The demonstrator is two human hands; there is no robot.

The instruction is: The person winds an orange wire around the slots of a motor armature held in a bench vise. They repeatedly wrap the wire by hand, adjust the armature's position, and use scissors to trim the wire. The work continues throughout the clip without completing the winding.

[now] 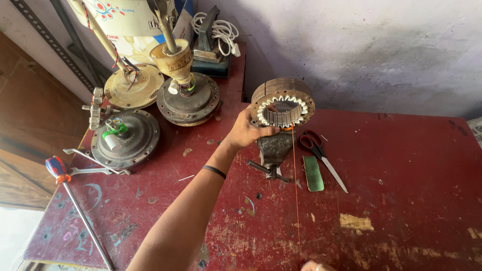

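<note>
A round laminated stator core [282, 102] with white slot liners stands on edge, clamped in a small bench vise [273, 150] on the red table [401, 200]. My left hand [246, 131] grips the core's lower left rim, thumb against its face. A thin copper wire [295, 200] runs from the core straight down to my right hand [315, 266], of which only the knuckles show at the bottom edge; the wire seems pinched in it.
Red-handled scissors [321, 153] and a green paper strip [313, 173] lie right of the vise. Three ceiling fan motor housings [188, 98] crowd the back left, with a wrench [93, 165] and a long screwdriver [75, 206] near the left edge. A white cable [221, 32] rests by the wall.
</note>
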